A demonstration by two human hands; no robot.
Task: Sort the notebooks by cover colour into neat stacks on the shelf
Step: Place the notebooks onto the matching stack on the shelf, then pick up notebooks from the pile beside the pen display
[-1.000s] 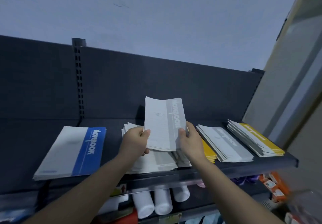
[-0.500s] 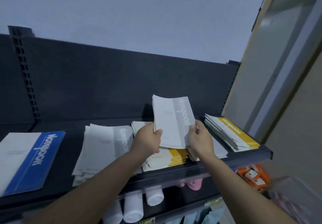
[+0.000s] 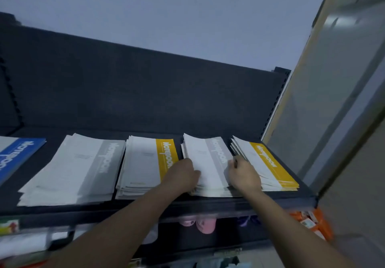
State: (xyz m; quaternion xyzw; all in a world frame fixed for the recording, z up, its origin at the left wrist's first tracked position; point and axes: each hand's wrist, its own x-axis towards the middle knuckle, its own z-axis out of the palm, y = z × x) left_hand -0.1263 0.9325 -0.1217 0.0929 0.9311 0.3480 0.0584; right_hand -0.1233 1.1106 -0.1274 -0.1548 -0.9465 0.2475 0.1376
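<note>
Five stacks of notebooks lie in a row on the dark shelf [image 3: 145, 204]. From the left: a blue stack [image 3: 14, 159], a grey stack [image 3: 75, 169], a yellow stack [image 3: 145, 163], a second grey stack [image 3: 210, 163] and a second yellow stack [image 3: 268, 163] at the far right. My left hand [image 3: 183, 176] grips the left edge of the second grey stack. My right hand [image 3: 243, 176] grips its right edge, with fingers between it and the right yellow stack. The top grey notebook lies on that stack.
The shelf's dark back panel [image 3: 145, 92] rises behind the stacks. A pale wall or door panel [image 3: 333, 80] stands close on the right. Below the shelf are pink items [image 3: 200, 224], orange packets [image 3: 312, 222] and other goods on lower shelves.
Both hands have lowered the grey notebook from mid-air onto the second grey stack at the right. The view has shifted rightward, so the stacks appear further left.
</note>
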